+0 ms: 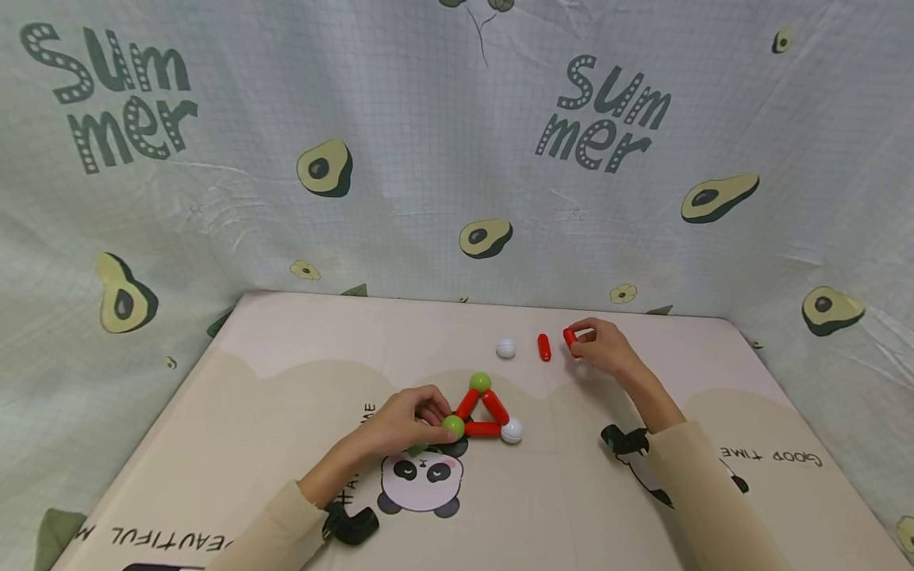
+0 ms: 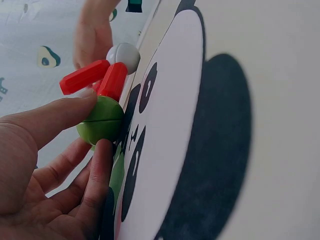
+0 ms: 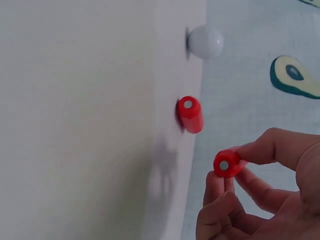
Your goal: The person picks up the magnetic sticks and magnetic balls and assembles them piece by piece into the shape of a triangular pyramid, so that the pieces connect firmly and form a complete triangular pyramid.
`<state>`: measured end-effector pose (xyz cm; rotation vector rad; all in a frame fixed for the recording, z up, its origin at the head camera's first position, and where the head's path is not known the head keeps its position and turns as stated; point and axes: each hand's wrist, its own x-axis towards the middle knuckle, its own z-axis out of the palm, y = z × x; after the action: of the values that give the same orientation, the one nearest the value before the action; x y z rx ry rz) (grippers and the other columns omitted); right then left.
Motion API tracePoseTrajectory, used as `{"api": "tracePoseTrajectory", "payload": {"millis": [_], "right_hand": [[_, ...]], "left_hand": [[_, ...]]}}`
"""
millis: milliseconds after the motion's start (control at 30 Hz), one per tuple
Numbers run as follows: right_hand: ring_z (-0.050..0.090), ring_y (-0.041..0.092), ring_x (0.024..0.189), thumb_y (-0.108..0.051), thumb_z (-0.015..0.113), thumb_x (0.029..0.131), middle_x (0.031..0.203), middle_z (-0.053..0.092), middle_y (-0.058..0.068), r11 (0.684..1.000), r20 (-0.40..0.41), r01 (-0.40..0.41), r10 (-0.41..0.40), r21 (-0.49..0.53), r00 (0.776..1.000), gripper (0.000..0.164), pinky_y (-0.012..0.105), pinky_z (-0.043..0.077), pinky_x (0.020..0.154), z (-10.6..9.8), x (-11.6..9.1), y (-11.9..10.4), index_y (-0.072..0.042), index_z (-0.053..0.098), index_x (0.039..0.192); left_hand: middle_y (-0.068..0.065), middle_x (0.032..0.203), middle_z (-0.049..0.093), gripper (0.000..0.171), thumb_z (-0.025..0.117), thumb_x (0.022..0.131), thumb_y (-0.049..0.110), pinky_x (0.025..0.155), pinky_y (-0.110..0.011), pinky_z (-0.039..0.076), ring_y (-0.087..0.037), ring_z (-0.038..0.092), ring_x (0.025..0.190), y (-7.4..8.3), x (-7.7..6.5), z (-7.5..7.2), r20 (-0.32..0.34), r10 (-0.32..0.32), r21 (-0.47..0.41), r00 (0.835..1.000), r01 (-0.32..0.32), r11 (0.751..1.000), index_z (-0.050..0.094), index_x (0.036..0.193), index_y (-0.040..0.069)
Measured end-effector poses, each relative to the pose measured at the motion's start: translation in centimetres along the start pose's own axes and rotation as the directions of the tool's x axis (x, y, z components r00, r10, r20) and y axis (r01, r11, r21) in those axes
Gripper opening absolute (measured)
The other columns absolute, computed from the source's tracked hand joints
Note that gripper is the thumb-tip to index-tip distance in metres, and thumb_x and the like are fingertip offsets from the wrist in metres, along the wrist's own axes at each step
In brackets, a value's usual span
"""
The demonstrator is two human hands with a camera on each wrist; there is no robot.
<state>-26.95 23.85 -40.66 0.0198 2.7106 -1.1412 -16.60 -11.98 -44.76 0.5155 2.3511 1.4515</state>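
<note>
A triangle of red rods [image 1: 482, 430] joined by balls lies on the table: a green ball [image 1: 481, 382] at the far corner, a white ball [image 1: 511, 431] at the right, another green ball [image 2: 101, 120] at the left. My left hand [image 1: 412, 418] pinches that left green ball between thumb and fingers. At the back right, my right hand [image 1: 602, 346] holds a loose red rod [image 3: 227, 163] between thumb and fingertips, its silvery end facing the right wrist camera. Beside it a second loose rod [image 1: 544, 347] lies on the table, and left of that sits a loose white ball [image 1: 505, 348].
The tabletop cover [image 1: 286, 412] carries printed pandas and lettering. Behind it hangs a pale curtain [image 1: 400, 95] printed with avocados and words. Black straps [image 1: 350, 524] go round both wrists.
</note>
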Motion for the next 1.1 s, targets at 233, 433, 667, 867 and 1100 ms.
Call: {"api": "tracePoseTrajectory", "payload": {"millis": [233,433,667,867,1100], "right_hand": [[0.061,0.033,0.111,-0.013,0.064,0.097,0.126,0.064,0.023,0.988,0.006,0.155,-0.155,0.026,0.988,0.043,0.029,0.05,0.082,0.3,-1.0,-1.4,-0.002,0.056,0.138],[0.062,0.028,0.1,-0.007,0.066,0.095,0.117,0.069,0.021,0.954,0.02,0.294,-0.295,0.057,0.955,0.039,0.031,0.051,0.082,1.1,-1.5,-2.6,-0.003,0.06,0.133],[0.064,0.029,0.106,-0.006,0.067,0.096,0.12,0.068,0.018,0.903,0.074,0.424,-0.428,0.063,0.901,0.039,0.031,0.055,0.087,2.6,-1.6,-3.8,-0.005,0.061,0.134],[0.066,0.026,0.105,-0.007,0.07,0.095,0.117,0.07,0.013,0.862,0.15,0.499,-0.506,0.086,0.849,0.033,0.034,0.055,0.09,4.6,-1.7,-4.8,-0.006,0.066,0.127],[0.065,0.024,0.104,-0.007,0.073,0.094,0.114,0.071,0.011,0.841,0.223,0.521,-0.541,0.146,0.811,0.028,0.034,0.056,0.09,6.5,-2.1,-5.6,-0.007,0.067,0.121]], "left_hand": [[-0.003,0.094,0.067,0.028,0.082,0.087,0.023,0.078,-0.025,0.051,-0.017,0.062,0.089,-0.1,0.0,0.0,-0.002,-0.001,0.002,1.0,0.001,1.0,0.067,0.107,0.009],[-0.003,0.094,0.067,0.028,0.082,0.087,0.022,0.078,-0.025,0.051,-0.017,0.062,0.088,-0.1,0.0,0.0,-0.002,0.004,0.001,1.0,-0.004,1.0,0.067,0.106,0.009],[-0.004,0.095,0.067,0.028,0.082,0.087,0.023,0.077,-0.025,0.051,-0.017,0.062,0.089,-0.2,0.0,0.0,0.0,0.0,-0.004,1.0,0.0,1.0,0.067,0.106,0.009],[-0.004,0.094,0.067,0.028,0.082,0.087,0.024,0.077,-0.027,0.051,-0.017,0.062,0.088,-0.1,0.1,0.0,-0.002,-0.009,-0.002,1.0,0.009,1.0,0.067,0.106,0.009],[-0.003,0.095,0.068,0.028,0.082,0.087,0.024,0.078,-0.028,0.051,-0.017,0.062,0.089,-0.1,0.1,0.0,0.0,-0.012,0.006,1.0,0.012,1.0,0.067,0.106,0.009]]}}
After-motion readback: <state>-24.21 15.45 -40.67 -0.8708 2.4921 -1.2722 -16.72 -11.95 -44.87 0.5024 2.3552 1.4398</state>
